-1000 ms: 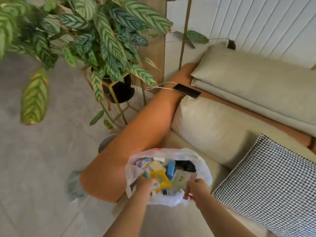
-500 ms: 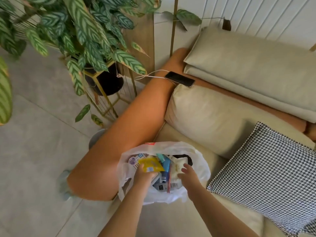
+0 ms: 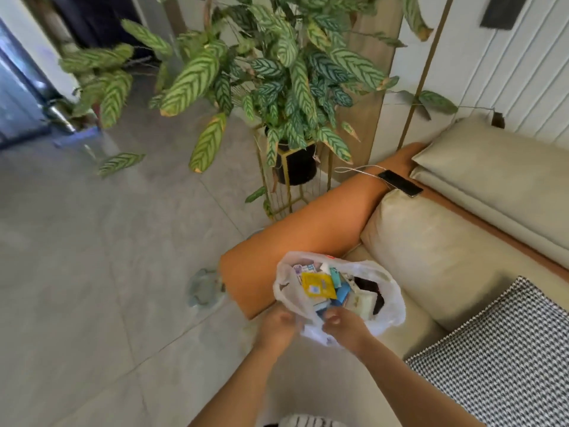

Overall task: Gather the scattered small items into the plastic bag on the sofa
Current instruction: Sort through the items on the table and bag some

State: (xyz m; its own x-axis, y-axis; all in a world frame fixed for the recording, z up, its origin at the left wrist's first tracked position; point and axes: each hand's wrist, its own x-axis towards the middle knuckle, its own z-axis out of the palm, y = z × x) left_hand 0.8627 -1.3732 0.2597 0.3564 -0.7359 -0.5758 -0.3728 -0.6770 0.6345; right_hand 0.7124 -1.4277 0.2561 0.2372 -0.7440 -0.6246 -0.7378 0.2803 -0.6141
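Both hands, left hand (image 3: 278,326) and right hand (image 3: 345,328), seem to pinch the plastic bag (image 3: 388,306) rim with closed fingers on the sofa (image 3: 437,266).

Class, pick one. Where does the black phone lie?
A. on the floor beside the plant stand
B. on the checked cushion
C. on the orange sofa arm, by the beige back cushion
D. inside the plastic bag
C: the black phone rests on the orange sofa arm, a white cable running from it, well beyond the plastic bag.

Striped-leaf potted plant (image 3: 277,87) on gold stand, black phone (image 3: 399,183) with cable on armrest, houndstooth cushion (image 3: 498,352)
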